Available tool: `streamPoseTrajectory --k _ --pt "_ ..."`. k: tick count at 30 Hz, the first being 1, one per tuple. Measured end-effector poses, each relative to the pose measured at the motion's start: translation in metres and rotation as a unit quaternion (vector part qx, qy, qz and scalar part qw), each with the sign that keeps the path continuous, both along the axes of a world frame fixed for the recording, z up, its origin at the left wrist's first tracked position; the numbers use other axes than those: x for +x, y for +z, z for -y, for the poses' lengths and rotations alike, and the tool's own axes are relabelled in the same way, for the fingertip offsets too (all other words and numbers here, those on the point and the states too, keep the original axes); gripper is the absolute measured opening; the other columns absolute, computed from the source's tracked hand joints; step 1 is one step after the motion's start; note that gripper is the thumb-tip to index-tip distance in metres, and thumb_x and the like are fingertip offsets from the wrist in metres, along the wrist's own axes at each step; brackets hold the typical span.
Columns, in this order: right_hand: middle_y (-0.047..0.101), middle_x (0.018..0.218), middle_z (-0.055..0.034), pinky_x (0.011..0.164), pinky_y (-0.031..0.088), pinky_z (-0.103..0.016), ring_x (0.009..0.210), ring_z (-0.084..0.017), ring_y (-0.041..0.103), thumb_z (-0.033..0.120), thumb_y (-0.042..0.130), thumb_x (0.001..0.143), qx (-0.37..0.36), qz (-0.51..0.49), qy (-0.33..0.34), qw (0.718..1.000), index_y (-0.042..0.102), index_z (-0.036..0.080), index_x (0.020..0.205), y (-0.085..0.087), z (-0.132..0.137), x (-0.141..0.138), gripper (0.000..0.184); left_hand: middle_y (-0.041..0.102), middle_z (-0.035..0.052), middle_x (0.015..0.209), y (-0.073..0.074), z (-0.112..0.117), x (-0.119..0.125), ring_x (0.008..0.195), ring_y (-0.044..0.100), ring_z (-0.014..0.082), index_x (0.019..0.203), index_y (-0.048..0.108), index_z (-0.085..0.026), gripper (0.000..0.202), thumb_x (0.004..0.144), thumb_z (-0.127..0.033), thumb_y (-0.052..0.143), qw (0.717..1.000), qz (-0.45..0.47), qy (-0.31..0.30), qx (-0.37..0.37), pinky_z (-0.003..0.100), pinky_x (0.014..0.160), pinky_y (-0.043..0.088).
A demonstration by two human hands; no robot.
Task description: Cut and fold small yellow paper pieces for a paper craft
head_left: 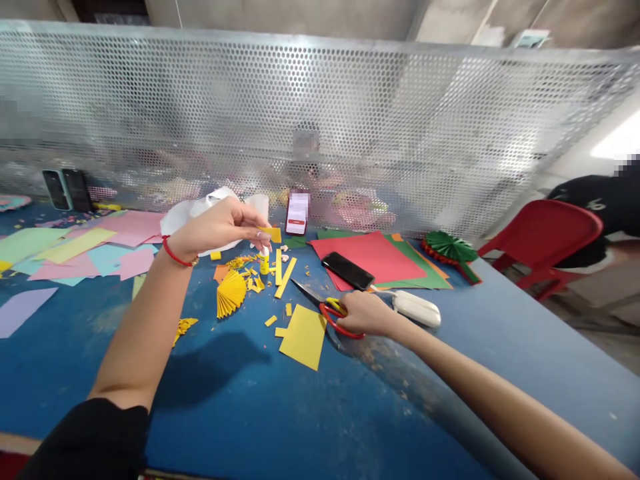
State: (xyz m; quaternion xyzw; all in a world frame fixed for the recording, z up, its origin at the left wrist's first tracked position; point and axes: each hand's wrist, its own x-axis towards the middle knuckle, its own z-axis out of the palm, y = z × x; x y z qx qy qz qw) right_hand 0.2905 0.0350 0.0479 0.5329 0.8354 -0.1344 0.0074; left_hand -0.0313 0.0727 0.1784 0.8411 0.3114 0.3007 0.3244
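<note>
My left hand [239, 223] is raised above the table and pinches a small piece of yellow paper [273, 234]. Just below it stands a yellow glue stick [264, 261]. On the right, my right hand [365, 313] is closed around the handles of red-handled scissors [345, 323], whose blades point to the far left. Beside the scissors lies a yellow paper sheet [304, 337]. Two yellow paper strips [285, 277] rest behind that sheet. A pleated yellow paper fan [231, 294] sits to the left, with yellow scraps [245, 262] around it.
A black phone [349, 269] lies on red and green sheets [390, 257], near a white power bank [416, 308]. Another phone [298, 212] leans against the perforated metal screen [240, 120]. Pastel papers [75, 263] cover the left; a green paper rosette [450, 247] sits far right.
</note>
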Motion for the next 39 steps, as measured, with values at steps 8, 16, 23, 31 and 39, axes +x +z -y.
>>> streamPoseTrajectory --k 8,16,23,31,39 --pt "0.061 0.069 -0.0038 0.062 0.052 -0.031 0.064 -0.017 0.064 0.079 0.051 0.081 -0.165 -0.430 0.079 0.884 0.053 0.019 0.074 0.046 0.012 -0.001 0.060 0.076 0.0079 0.079 -0.007 -0.002 0.013 0.072 0.073 0.0183 0.086 0.078 -0.016 0.018 0.082 -0.033 0.074 0.997 0.022 0.015 -0.075 0.026 0.068 0.060" --pt "0.063 0.083 -0.0020 0.065 0.051 -0.027 0.074 -0.016 0.063 0.070 0.077 0.066 -0.096 -0.531 0.156 0.827 0.059 0.019 0.091 0.111 0.014 -0.042 0.059 0.074 0.0059 0.076 -0.005 0.013 0.023 0.068 0.070 0.0139 0.079 0.078 -0.017 0.016 0.082 -0.033 0.078 0.978 0.190 0.062 -0.061 0.021 0.063 0.058" --pt "0.046 0.062 0.0054 0.050 0.047 -0.024 0.053 -0.009 0.051 0.051 0.070 0.083 -0.078 -0.515 0.090 0.849 0.048 0.020 0.071 0.109 0.029 -0.066 0.039 0.071 0.0033 0.068 0.005 0.048 0.025 0.056 0.065 0.0106 0.076 0.079 -0.020 0.009 0.083 -0.025 0.078 0.933 0.331 0.123 0.059 0.019 0.054 0.056" --pt "0.048 0.062 0.0036 0.048 0.037 -0.027 0.055 -0.012 0.050 0.056 0.067 0.083 -0.026 -0.476 0.073 0.876 0.050 0.020 0.072 0.109 0.043 -0.063 0.041 0.071 0.0030 0.072 0.005 0.054 0.032 0.063 0.068 0.0128 0.080 0.079 -0.019 0.011 0.085 -0.027 0.076 0.931 0.341 0.119 0.052 0.021 0.059 0.060" --pt "0.051 0.068 0.0018 0.048 0.028 -0.026 0.056 -0.009 0.042 0.058 0.070 0.080 0.004 -0.452 0.083 0.888 0.056 0.018 0.074 0.111 0.042 -0.055 0.042 0.076 0.0031 0.081 0.002 0.049 0.028 0.066 0.068 0.0073 0.091 0.081 -0.021 0.012 0.084 -0.013 0.076 0.895 0.432 0.076 0.082 0.016 0.065 0.060"
